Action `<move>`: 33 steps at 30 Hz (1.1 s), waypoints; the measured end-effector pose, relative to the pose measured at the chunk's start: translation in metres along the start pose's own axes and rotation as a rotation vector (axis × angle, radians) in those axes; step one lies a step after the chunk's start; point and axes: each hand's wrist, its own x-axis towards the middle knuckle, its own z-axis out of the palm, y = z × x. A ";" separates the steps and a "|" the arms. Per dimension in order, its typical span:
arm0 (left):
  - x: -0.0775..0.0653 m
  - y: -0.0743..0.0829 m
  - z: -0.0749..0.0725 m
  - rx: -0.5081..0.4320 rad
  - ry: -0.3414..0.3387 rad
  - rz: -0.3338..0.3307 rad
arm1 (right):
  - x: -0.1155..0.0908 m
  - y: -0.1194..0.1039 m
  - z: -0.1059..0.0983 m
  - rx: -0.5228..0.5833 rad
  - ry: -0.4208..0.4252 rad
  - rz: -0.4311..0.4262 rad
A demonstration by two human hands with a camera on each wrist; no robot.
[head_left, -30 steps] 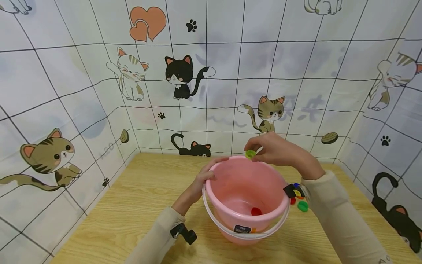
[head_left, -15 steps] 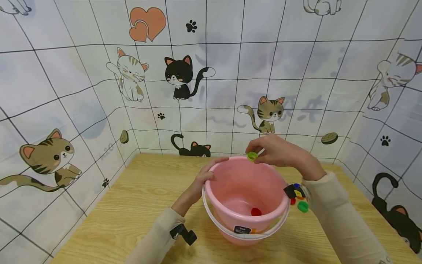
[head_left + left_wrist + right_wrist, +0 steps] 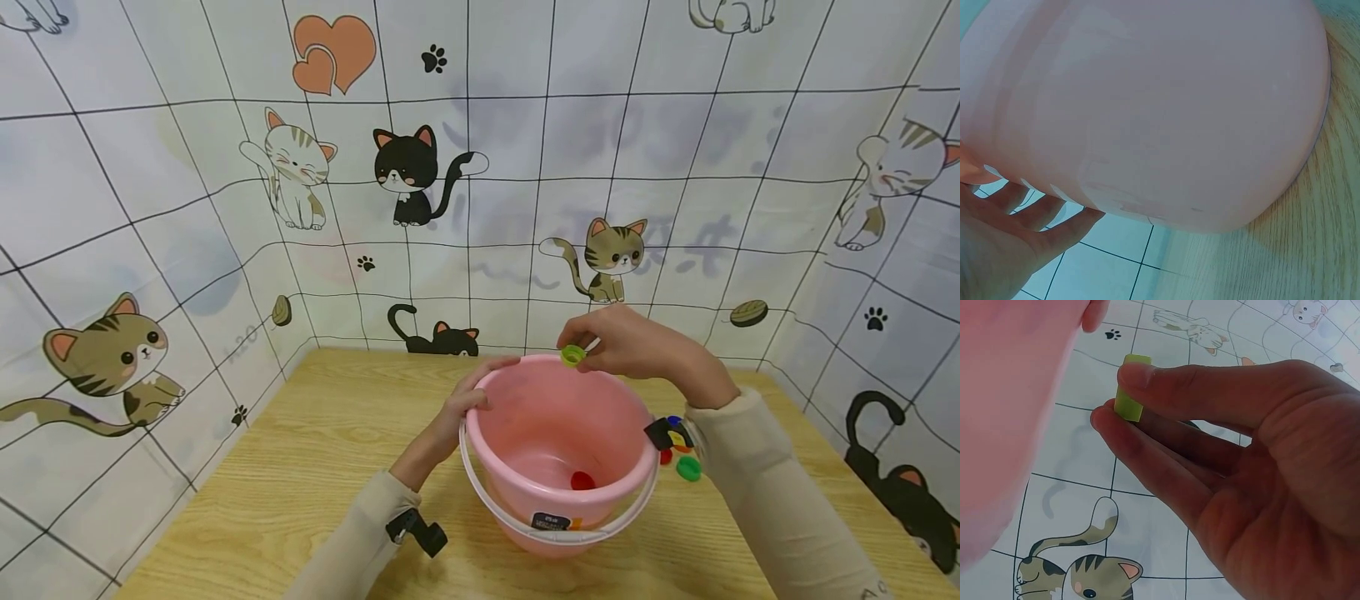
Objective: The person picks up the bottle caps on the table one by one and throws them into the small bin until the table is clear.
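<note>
The right thumb and fingers of the person's right hand point(image 3: 637, 343) pinch a lime-green piece point(image 3: 573, 357) at the pink bucket's point(image 3: 551, 417) far rim. The left hand point(image 3: 459, 406) grips its left rim, fingers spread outside; a red piece point(image 3: 582, 481) lies inside.

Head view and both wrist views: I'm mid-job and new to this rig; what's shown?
There's no machine: a person works bare-handed. The head picture looks forward and down from the person's head; the others look from each wrist. On the wood-grain table stands a round pink plastic bucket with a pale handle. The left grip holds its rim; the right grip pinches a small round yellow-green piece by its far side. A small red piece lies inside; other small coloured pieces lie on the table outside.
</note>
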 end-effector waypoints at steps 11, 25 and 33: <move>0.001 0.000 0.000 -0.005 -0.011 -0.004 | 0.000 0.002 0.000 0.020 0.000 -0.025; 0.000 -0.002 -0.001 -0.022 -0.025 0.014 | 0.000 0.002 0.000 0.004 -0.004 -0.025; 0.000 -0.002 -0.001 -0.031 -0.032 0.016 | -0.012 0.006 0.001 0.020 0.057 0.001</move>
